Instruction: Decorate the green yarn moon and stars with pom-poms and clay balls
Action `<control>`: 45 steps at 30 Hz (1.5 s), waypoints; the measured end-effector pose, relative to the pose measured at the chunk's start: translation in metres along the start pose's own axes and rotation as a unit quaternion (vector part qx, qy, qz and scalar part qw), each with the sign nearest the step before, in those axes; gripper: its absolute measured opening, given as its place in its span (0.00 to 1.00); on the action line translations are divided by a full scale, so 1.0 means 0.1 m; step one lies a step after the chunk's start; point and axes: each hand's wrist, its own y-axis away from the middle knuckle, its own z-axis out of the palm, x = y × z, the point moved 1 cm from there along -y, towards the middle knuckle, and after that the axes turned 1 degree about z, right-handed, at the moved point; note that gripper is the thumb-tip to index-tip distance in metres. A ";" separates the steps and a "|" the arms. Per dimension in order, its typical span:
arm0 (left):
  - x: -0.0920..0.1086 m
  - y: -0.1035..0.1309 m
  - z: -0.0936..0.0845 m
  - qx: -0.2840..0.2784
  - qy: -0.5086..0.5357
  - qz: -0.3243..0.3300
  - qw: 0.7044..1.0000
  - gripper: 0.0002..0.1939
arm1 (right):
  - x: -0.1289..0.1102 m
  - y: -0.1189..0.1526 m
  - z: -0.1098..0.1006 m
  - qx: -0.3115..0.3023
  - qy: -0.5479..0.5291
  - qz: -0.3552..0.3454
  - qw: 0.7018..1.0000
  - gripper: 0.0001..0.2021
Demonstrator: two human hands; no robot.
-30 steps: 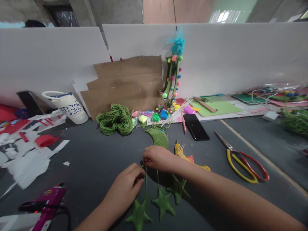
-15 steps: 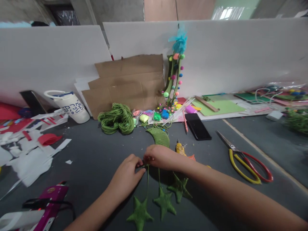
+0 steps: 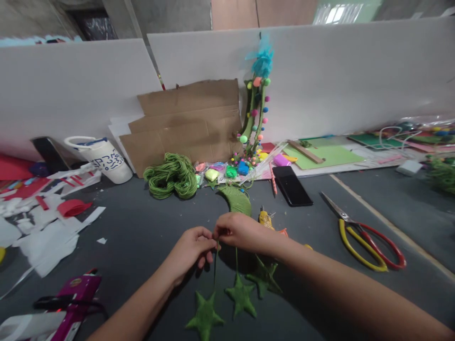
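My left hand [image 3: 195,249] and my right hand [image 3: 237,230] meet over the dark table, fingertips pinched together on a thin green yarn string [image 3: 215,270]. From that string a green felt-like star [image 3: 205,316] lies at the front. A second green star [image 3: 241,294] hangs from another string that runs up under my right hand. Beside it lies a third green star shape [image 3: 263,277], partly overlapped by green material. Just beyond my hands is a green crescent [image 3: 236,199] wrapped in yarn; its lower end is hidden by my right hand.
Behind stand a green yarn skein [image 3: 172,175], cardboard [image 3: 185,128] and a pom-pom decoration [image 3: 261,99]. To the right are a yellow glue gun [image 3: 266,219], a phone [image 3: 292,185] and scissors [image 3: 359,237]. Paper scraps [image 3: 50,237] and a purple device [image 3: 76,303] lie left.
My left hand has turned, its fingertips now pinching the string right against my right hand's fingers. The nearest star and the middle star have shifted slightly.
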 end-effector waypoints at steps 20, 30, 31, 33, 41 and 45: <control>-0.02 -0.02 -0.11 0.125 -0.041 0.083 0.988 0.04 | 0.09 -0.03 0.03 0.051 -0.012 0.013 0.999 0.08; 0.02 -0.05 -0.02 0.054 -0.005 0.060 0.997 0.05 | 0.07 -0.02 0.04 0.065 -0.021 0.044 0.997 0.08; 0.02 -0.04 -0.03 0.058 0.002 0.054 0.997 0.05 | 0.06 -0.01 0.03 0.065 -0.018 0.050 0.996 0.08; 0.03 -0.03 -0.04 0.068 0.018 0.041 0.997 0.04 | 0.05 0.01 0.03 0.066 -0.010 0.067 0.995 0.07; -0.01 0.01 -0.03 0.066 0.129 -0.007 0.989 0.07 | -0.09 0.14 0.16 0.072 -0.020 0.155 0.985 0.05; -0.05 0.01 -0.01 0.040 0.195 -0.022 0.980 0.09 | -0.13 0.14 0.20 0.085 -0.046 0.194 0.976 0.07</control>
